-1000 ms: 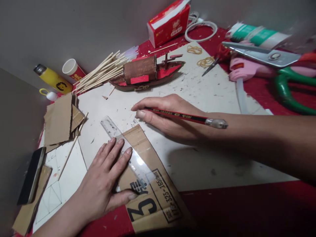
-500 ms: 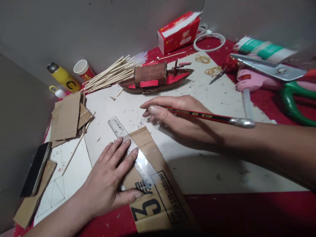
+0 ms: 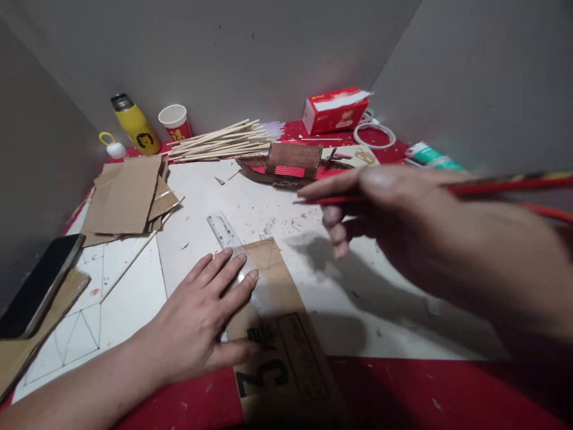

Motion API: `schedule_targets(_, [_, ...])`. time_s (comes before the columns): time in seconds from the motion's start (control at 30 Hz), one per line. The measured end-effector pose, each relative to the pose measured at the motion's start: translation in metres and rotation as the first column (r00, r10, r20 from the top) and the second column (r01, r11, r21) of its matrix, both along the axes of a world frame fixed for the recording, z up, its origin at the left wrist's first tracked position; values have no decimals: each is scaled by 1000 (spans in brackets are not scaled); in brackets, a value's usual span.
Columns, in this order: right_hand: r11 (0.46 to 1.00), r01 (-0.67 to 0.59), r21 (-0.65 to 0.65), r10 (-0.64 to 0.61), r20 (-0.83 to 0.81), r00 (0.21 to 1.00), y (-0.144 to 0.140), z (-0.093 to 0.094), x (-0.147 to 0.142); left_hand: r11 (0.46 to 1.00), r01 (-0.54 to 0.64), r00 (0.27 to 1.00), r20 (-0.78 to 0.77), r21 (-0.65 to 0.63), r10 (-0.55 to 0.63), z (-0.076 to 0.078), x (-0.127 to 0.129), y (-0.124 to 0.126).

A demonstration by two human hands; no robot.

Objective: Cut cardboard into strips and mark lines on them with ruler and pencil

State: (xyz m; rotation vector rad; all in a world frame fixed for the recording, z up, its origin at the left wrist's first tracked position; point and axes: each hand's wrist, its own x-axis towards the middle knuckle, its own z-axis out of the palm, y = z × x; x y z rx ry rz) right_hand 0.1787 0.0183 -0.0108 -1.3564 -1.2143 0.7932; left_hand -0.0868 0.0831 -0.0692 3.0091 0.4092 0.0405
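My left hand (image 3: 206, 304) lies flat with fingers spread, pressing a clear plastic ruler (image 3: 220, 230) onto a strip of printed brown cardboard (image 3: 286, 286). The ruler's far end sticks out past the cardboard's top edge, onto the white board (image 3: 192, 197). In my right hand (image 3: 416, 233), raised above the board and blurred by motion, is a red and black pencil (image 3: 501, 186). Thumb and fingers are closed around it, and its tip points left, apart from the cardboard. Behind that tip stands a brown and red model boat (image 3: 293, 161).
Wooden sticks (image 3: 219, 141) lie behind the boat. Stacked cardboard pieces (image 3: 125, 194), a phone (image 3: 40, 286) and a drawing (image 3: 76, 340) are at left. A yellow bottle (image 3: 136, 125), paper cup (image 3: 174, 121), red tissue pack (image 3: 338, 111) and tape ring (image 3: 374, 135) line the back.
My right hand has lifted toward the camera and moved right with the pencil. The view has shifted, and the scissors are out of sight. My left hand stays on the ruler.
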Motion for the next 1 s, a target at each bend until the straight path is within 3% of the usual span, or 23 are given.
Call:
schedule_targets(0.13, [985,-85,-153,37,-292,956,-1,-23,-30,1000,-10,1000,6,-14,11,0,0,-1])
schedule_targets(0.27, [964,-82,-255,-18,-369,929,9,-47,-46,1000,-16,1000,16,-19,16,-1,1,-2])
schedule_targets(0.47, [962,-9,-272,-70,-281,957,13,-64,-46,999,-35,997,67,-39,37,-6,0,-2])
schedule_targets(0.63, [961,17,-277,-83,-227,970,12,-64,-50,998,-38,996,81,-46,41,-7,0,-2])
schedule_targets(0.83, [978,21,-205,-27,-24,999,12,-64,-52,999,-29,997,71,-32,31,-5,1,-2])
schedule_targets(1.0, [978,20,-205,-19,3,1000,13,-66,-53,997,-36,996,80,-64,41,-6,1,-3])
